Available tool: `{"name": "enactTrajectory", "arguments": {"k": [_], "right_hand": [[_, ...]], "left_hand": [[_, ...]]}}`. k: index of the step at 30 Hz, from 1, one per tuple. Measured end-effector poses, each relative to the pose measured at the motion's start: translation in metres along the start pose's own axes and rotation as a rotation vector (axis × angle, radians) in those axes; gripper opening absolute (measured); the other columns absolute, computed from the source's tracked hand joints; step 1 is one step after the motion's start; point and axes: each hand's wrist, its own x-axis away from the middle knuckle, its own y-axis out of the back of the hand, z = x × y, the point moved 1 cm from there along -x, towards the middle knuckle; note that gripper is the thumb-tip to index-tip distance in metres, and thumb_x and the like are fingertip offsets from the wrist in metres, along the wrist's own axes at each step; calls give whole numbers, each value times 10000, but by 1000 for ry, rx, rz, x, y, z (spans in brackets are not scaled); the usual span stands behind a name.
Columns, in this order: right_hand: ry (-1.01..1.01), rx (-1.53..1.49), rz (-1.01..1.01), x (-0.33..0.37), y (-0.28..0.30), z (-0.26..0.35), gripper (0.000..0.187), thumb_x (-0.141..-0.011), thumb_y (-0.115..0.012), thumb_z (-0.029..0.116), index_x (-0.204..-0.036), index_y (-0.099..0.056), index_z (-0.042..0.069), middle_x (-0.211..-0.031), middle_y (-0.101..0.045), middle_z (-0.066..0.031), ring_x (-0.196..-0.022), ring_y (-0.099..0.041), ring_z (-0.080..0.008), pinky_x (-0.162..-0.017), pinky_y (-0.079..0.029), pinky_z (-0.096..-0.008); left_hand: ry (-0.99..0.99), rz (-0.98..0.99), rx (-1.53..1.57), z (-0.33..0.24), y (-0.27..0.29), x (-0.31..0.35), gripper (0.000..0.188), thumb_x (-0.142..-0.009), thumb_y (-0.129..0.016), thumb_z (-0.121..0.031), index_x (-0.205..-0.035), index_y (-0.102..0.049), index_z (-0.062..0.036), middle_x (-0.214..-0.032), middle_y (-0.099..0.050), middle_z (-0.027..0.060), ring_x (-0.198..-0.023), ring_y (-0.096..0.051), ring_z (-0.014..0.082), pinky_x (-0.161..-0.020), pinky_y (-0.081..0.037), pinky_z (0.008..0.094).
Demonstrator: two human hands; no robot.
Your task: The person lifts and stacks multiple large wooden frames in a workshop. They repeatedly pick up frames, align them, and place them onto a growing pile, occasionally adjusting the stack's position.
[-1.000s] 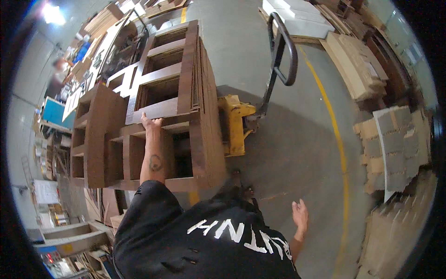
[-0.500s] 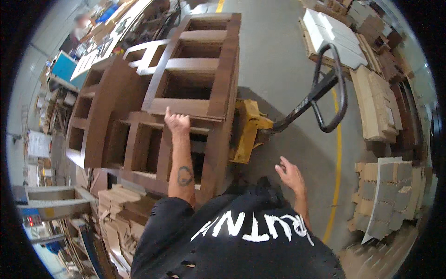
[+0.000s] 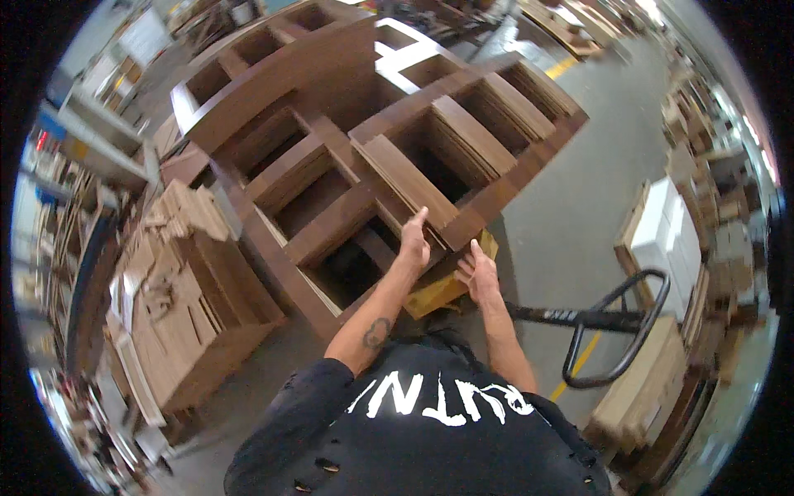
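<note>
A stack of dark brown wooden frames (image 3: 470,226) with rectangular openings lies at an angle on a broader layer of similar frames (image 3: 308,240). My left hand (image 3: 415,241) is at the upper stack's near edge, one digit stretched up against it and the other fingers partly hidden. At the stack's near right corner is my right hand (image 3: 479,274), its fingers apart and the tips at or very close to the edge. Whether they touch it I cannot tell. Beneath the corner shows the yellow body of a pallet truck (image 3: 437,296).
The pallet truck's black loop handle (image 3: 616,326) sticks out to the right. A pile of brown boards (image 3: 190,306) stands at the left. White panels (image 3: 666,236) and a cardboard stack (image 3: 641,380) line the right side, near a yellow floor line (image 3: 579,364).
The view has turned left, so the frames appear swung clockwise. My right hand has come from beside the pallet truck to the stack's corner. My left hand stays at the near edge.
</note>
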Motion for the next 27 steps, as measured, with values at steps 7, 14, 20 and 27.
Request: {"name": "enactTrajectory", "arguments": {"k": [7,14,20,27], "right_hand": [[-249,-237,217,-35,-13,11,737,-935,-592,582,-1422,-418,57,-1326,-472,-163,-1155,-509,-354,-1060,-370,-625],[-254,-214,336,-24,-22,37,423,-1009,-530,418,-1272,-552,87,-1136,-609,-114,-927,-603,-277,-830,-546,-474],[-246,-147,319,-51,7,27,478,-1003,-526,463,-1308,-526,94,-1258,-560,-150,-1135,-573,-325,-993,-485,-544],[-242,-12,368,-41,-1,35,720,-896,-611,641,-1390,-466,139,-1339,-504,-127,-1220,-509,-338,-1073,-414,-566]], "left_hand": [[-169,15,-90,32,-13,18,455,-1009,-573,-289,-1361,-455,-25,-1322,-571,126,-1216,-547,266,-1037,-440,426],[-193,-14,-60,26,-39,68,755,-977,-636,-307,-1498,-239,70,-1363,-517,156,-1264,-499,251,-1089,-388,385],[-169,-11,8,35,-56,58,1005,-943,-667,-367,-1535,-28,135,-1525,-336,262,-1364,-397,307,-1113,-355,424],[-140,-103,-64,36,-47,57,853,-937,-661,-397,-1521,-243,64,-1459,-443,229,-1345,-431,298,-1104,-363,418]]}}
